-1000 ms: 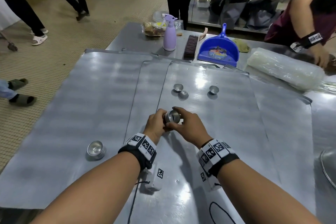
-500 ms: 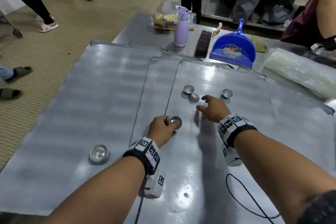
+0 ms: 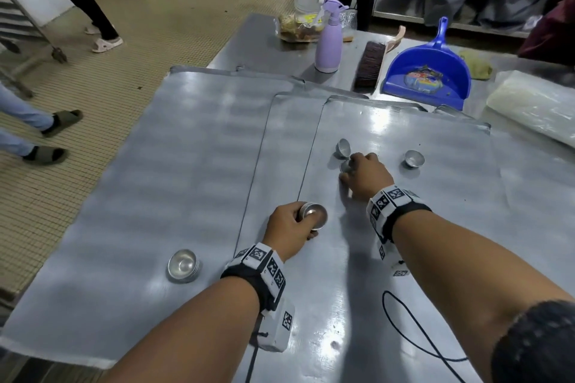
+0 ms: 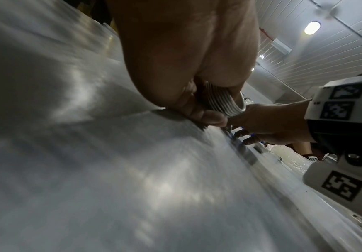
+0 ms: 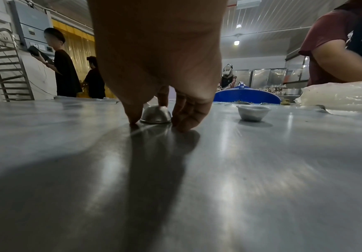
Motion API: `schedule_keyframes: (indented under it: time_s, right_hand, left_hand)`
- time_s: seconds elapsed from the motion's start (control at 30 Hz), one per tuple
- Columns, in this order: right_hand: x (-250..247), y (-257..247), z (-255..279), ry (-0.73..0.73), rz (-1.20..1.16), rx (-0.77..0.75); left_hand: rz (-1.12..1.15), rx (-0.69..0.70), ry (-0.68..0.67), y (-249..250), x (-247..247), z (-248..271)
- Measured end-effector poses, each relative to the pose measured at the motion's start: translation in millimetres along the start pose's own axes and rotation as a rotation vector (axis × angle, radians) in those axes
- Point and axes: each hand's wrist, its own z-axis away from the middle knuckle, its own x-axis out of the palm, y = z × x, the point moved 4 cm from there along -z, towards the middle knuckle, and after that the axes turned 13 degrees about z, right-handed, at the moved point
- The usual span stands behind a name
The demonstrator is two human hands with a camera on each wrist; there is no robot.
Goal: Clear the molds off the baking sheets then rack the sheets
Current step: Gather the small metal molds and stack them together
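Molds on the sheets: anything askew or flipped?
Yes. The mold under the right hand lies upside down, dome up, rim on the baking sheet. The mold beside it is tipped on its side. The lone mold to the right sits upright. Nothing looks spilled or damaged.

Your left hand [image 3: 291, 224] is curled around a nested stack of small round silver metal molds [image 3: 312, 214], knuckles low over the sheet, forearm reaching in from the near edge. Your right hand [image 3: 365, 176] is stretched farther out beyond that stack, thumb and fingers [image 5: 188, 114] set down around an upturned silver dome mold [image 5: 155, 114] (fingertips touching it). Both wrists wear marker-printed bands.
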Motion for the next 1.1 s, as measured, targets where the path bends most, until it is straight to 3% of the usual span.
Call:
schedule_keyframes:
  time_s: [0.37, 0.6, 1.1]
  right_hand:
    - [11, 18, 51, 0.115, -0.144, -0.015]
    - [15, 30, 98, 0.230, -0.364, -0.004]
    - [28, 49, 146, 0.163, -0.289, -0.023]
  left_hand:
    - [-0.017, 0.000, 0.027, -5, -1, -4]
    - [-0.029, 0.029, 0.032, 0, 1, -2]
    - [0.017, 0.025, 0.071, 6, 8, 5]
